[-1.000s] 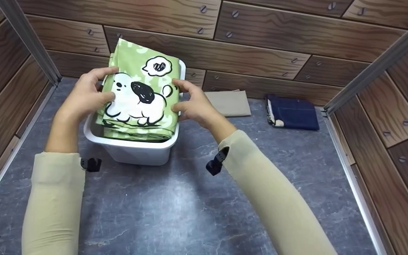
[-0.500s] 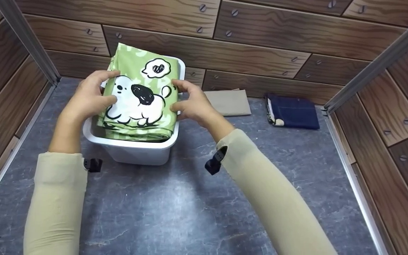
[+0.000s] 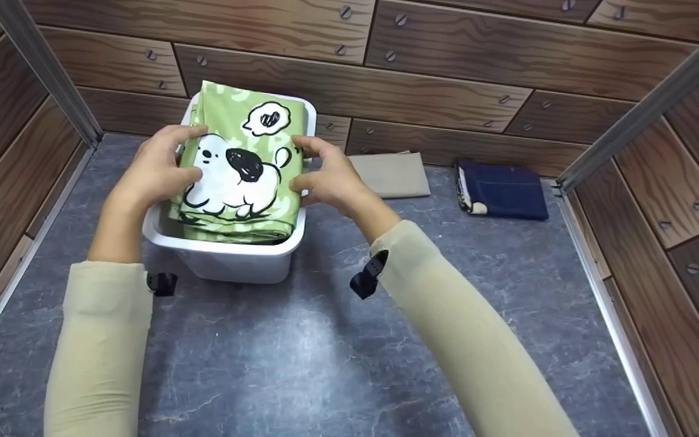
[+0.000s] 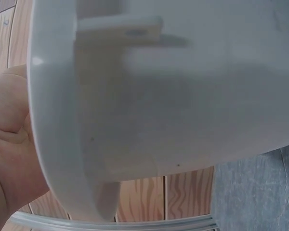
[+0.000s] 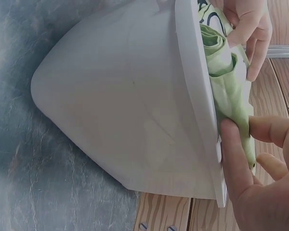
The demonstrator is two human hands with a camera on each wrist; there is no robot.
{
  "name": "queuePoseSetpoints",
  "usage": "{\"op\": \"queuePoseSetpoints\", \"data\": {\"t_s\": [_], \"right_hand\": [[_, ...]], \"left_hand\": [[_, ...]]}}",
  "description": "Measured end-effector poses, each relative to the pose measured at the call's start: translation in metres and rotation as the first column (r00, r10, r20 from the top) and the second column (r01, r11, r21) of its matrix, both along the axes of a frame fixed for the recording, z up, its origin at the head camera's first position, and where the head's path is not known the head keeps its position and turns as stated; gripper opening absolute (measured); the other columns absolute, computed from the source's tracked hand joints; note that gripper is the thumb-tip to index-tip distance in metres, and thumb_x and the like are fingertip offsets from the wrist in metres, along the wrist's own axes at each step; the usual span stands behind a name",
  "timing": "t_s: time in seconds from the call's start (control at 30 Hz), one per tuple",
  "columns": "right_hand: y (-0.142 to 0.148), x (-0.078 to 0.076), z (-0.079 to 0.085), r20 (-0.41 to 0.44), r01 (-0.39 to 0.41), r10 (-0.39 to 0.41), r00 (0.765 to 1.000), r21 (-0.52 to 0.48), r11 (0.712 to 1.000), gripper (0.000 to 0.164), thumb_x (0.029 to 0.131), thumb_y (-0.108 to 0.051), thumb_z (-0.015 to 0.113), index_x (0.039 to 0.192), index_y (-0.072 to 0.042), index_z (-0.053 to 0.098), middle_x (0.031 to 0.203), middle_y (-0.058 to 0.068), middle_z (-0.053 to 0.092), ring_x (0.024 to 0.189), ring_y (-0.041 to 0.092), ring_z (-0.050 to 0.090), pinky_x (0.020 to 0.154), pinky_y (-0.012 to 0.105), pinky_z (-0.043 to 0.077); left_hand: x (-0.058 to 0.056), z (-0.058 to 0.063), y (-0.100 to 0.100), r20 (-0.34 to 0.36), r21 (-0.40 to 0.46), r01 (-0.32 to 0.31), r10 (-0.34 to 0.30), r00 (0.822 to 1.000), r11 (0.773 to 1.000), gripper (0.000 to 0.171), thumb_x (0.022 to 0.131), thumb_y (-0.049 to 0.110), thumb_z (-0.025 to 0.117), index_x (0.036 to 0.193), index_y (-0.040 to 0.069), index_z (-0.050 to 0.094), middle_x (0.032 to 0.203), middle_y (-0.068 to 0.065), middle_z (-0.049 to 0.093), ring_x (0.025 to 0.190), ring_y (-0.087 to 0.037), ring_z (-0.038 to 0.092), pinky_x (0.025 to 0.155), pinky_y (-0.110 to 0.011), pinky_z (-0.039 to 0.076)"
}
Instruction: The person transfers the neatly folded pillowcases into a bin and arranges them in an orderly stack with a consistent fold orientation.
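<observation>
Grey marbled desk (image 3: 325, 340); white bin (image 3: 234, 266) on it. Over bin, left hand (image 3: 158, 167) and right hand (image 3: 332, 175), half-curled, grip opposite edges of folded green cloth (image 3: 234, 182), partly inside bin. Folds could snag on bin's edge, rumple, if one side drops first. Right of bin, beige cloth (image 3: 393, 176), then navy cloth (image 3: 504, 191); behind bin, plank-print wall (image 3: 446, 48).

Hands (image 3: 155, 167): two. White bin (image 3: 234, 266): one. Green cloth (image 3: 243, 164): one. Beige cloth (image 3: 393, 175): one. Navy cloth (image 3: 501, 191): one. Black wrist devices (image 3: 363, 283): two.
</observation>
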State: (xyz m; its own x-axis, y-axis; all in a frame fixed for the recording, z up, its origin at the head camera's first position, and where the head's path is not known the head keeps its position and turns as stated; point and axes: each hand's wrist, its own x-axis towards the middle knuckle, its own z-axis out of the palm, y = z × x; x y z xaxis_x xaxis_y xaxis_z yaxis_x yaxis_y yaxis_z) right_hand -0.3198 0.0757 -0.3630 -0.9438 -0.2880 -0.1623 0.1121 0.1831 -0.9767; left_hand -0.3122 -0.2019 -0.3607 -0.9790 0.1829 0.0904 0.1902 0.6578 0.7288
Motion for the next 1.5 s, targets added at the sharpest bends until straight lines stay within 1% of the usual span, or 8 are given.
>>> {"op": "queuePoseSetpoints", "data": {"t_s": [0.47, 0.77, 1.0, 1.17, 1.23, 1.37, 1.43, 1.5], "right_hand": [[-0.002, 0.0, -0.001, -0.006, 0.004, -0.004, 1.0, 0.003, 1.0, 0.078, 0.077, 0.02, 0.064, 0.146, -0.012, 0.048, 0.136, 0.012, 0.046, 0.103, 0.032, 0.062, 0.066, 0.044, 0.062], [-0.002, 0.0, 0.0, -0.013, -0.001, 0.001, 1.0, 0.003, 1.0, 0.077, 0.078, 0.02, 0.062, 0.147, -0.01, 0.047, 0.137, 0.013, 0.045, 0.1, 0.033, 0.064, 0.066, 0.044, 0.062], [-0.003, 0.0, 0.0, -0.011, 0.003, -0.003, 1.0, 0.021, 1.0, 0.075, 0.079, 0.019, 0.063, 0.146, -0.011, 0.048, 0.137, 0.013, 0.045, 0.102, 0.032, 0.063, 0.066, 0.043, 0.062], [-0.004, 0.001, -0.001, -0.01, 0.004, -0.004, 1.0, 0.02, 1.0, 0.074, 0.079, 0.018, 0.064, 0.146, -0.011, 0.049, 0.137, 0.012, 0.046, 0.102, 0.031, 0.063, 0.067, 0.043, 0.062], [-0.003, 0.002, -0.001, -0.019, 0.012, -0.011, 1.0, 0.031, 0.999, 0.074, 0.079, 0.017, 0.065, 0.145, -0.012, 0.05, 0.138, 0.012, 0.047, 0.099, 0.03, 0.064, 0.067, 0.042, 0.062], [0.001, 0.003, 0.0, -0.05, 0.038, -0.035, 0.998, 0.055, 0.998, 0.07, 0.081, 0.014, 0.062, 0.145, -0.011, 0.051, 0.143, 0.012, 0.047, 0.094, 0.026, 0.066, 0.067, 0.036, 0.062], [0.004, 0.003, 0.0, -0.06, 0.05, -0.047, 0.997, 0.048, 0.998, 0.068, 0.082, 0.013, 0.061, 0.145, -0.011, 0.051, 0.145, 0.013, 0.046, 0.095, 0.025, 0.066, 0.068, 0.035, 0.061], [0.008, 0.002, 0.0, -0.066, 0.061, -0.059, 0.996, 0.029, 0.998, 0.068, 0.081, 0.014, 0.059, 0.144, -0.01, 0.052, 0.145, 0.015, 0.047, 0.098, 0.025, 0.066, 0.071, 0.037, 0.062]], "left_hand": [[0.0, -0.005, -0.001, 0.012, -0.01, 0.015, -0.015, 1.0, 1.0, 0.075, 0.076, -0.005, 0.061, 0.148, 0.005, 0.046, 0.152, -0.022, 0.039, 0.136, -0.043, 0.037, 0.114, -0.06, 0.03], [0.0, -0.003, 0.0, 0.006, -0.011, 0.006, -0.006, 1.0, 1.0, 0.074, 0.075, -0.005, 0.059, 0.148, 0.004, 0.046, 0.151, -0.022, 0.039, 0.132, -0.039, 0.039, 0.111, -0.058, 0.033], [-0.002, -0.008, 0.0, 0.015, -0.01, 0.009, -0.009, 1.0, 1.0, 0.075, 0.075, -0.005, 0.061, 0.148, 0.005, 0.046, 0.151, -0.022, 0.04, 0.13, -0.04, 0.04, 0.112, -0.059, 0.032], [-0.001, -0.009, -0.001, 0.005, 0.0, -0.007, 0.007, 1.0, 1.0, 0.074, 0.075, -0.005, 0.06, 0.148, 0.005, 0.047, 0.151, -0.022, 0.041, 0.129, -0.04, 0.042, 0.111, -0.058, 0.034], [-0.001, -0.009, 0.0, 0.009, 0.004, -0.016, 0.016, 1.0, 1.0, 0.074, 0.077, -0.005, 0.06, 0.148, 0.006, 0.046, 0.15, -0.023, 0.04, 0.128, -0.042, 0.044, 0.108, -0.058, 0.038], [0.001, -0.01, 0.002, 0.04, -0.005, -0.024, 0.024, 0.999, 1.0, 0.07, 0.083, -0.001, 0.058, 0.151, 0.01, 0.044, 0.152, -0.025, 0.035, 0.125, -0.046, 0.049, 0.096, -0.057, 0.048], [0.002, -0.01, 0.003, 0.036, -0.013, -0.025, 0.025, 0.999, 1.0, 0.067, 0.086, 0.002, 0.057, 0.151, 0.01, 0.044, 0.152, -0.025, 0.033, 0.125, -0.047, 0.05, 0.093, -0.057, 0.05], [0.003, -0.009, 0.004, 0.006, -0.013, -0.028, 0.028, 1.0, 1.0, 0.065, 0.086, 0.003, 0.058, 0.149, 0.01, 0.046, 0.152, -0.024, 0.034, 0.124, -0.046, 0.05, 0.094, -0.056, 0.048]]}}
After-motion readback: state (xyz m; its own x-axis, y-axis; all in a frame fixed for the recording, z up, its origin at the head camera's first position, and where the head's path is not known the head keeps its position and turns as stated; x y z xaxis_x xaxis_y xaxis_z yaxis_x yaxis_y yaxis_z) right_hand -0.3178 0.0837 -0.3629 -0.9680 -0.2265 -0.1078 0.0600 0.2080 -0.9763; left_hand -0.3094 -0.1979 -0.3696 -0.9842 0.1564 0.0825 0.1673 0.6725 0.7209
